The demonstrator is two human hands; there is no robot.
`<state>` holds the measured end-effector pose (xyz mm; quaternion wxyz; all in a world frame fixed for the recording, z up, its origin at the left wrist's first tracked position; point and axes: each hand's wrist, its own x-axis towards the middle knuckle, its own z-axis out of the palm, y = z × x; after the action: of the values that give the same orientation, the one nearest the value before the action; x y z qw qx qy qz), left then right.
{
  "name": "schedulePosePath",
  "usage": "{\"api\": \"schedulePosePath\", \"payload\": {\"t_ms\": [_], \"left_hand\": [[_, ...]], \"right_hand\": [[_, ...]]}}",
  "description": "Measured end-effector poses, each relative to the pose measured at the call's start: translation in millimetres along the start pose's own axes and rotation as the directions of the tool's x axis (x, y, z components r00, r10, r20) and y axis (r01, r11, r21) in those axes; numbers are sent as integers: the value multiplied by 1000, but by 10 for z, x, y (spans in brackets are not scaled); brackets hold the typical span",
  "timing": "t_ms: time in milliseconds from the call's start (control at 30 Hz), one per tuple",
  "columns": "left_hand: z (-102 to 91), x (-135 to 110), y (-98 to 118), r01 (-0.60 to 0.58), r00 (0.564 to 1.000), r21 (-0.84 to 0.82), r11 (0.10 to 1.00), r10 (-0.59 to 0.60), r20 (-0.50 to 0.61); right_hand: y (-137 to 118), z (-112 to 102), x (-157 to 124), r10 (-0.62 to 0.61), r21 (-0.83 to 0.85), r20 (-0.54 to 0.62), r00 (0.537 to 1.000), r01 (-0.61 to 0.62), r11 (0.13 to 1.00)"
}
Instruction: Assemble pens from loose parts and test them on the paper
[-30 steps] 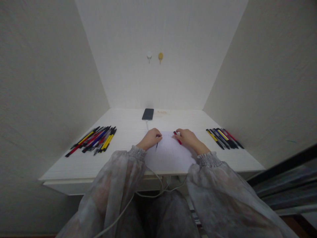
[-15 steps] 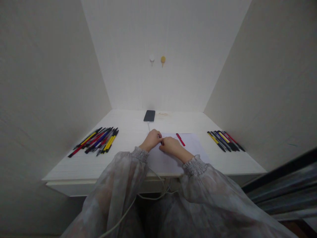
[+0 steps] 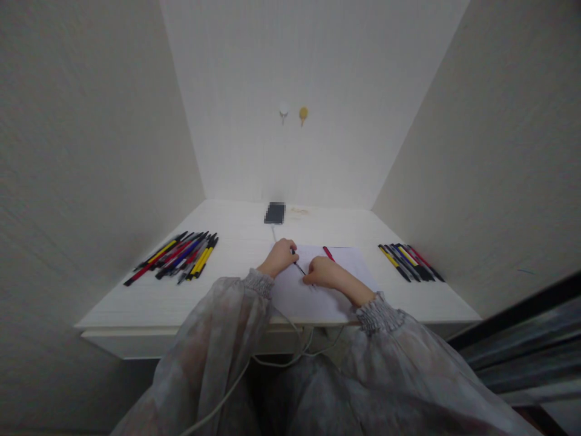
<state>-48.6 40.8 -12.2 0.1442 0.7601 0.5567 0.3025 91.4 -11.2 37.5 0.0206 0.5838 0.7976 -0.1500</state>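
Over a white paper sheet (image 3: 290, 300), both of my hands hold a thin dark stick that looks like a pen refill (image 3: 299, 267). My left hand (image 3: 280, 257) pinches its upper end, where a small black part shows by the fingertips. Lower down, the fingers of my right hand (image 3: 323, 272) close on the stick, and a fine end seems to stick out below them. A red pen piece (image 3: 328, 252) lies on the paper just beyond my right hand, which partly hides it.
A loose pile of mixed pens (image 3: 179, 257) lies on the left of the white desk (image 3: 236, 224). On the right is a neater row of pens (image 3: 411, 263). A phone (image 3: 275, 213) with a cable lies at the back. White walls enclose three sides.
My right hand has moved right and toward me, away from my left hand. The thin dark stick now shows between them. My left hand has hardly moved.
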Motion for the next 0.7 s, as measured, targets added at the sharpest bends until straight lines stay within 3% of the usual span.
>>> {"api": "schedulePosePath", "payload": {"t_ms": [100, 233, 533, 700], "left_hand": [[11, -2, -13, 0, 1000, -1, 1000, 0, -6], [21, 0, -15, -28, 1000, -3, 1000, 28, 8], [-32, -24, 57, -35, 995, 22, 999, 32, 98], [-65, -8, 99, -10, 1000, -29, 1000, 10, -6]], "right_hand": [[83, -140, -102, -40, 108, 21, 999, 37, 993], [270, -249, -93, -3, 227, -42, 999, 13, 974], [606, 39, 151, -1, 447, 42, 999, -18, 894], [582, 13, 102, -143, 651, 30, 989, 89, 754]]}}
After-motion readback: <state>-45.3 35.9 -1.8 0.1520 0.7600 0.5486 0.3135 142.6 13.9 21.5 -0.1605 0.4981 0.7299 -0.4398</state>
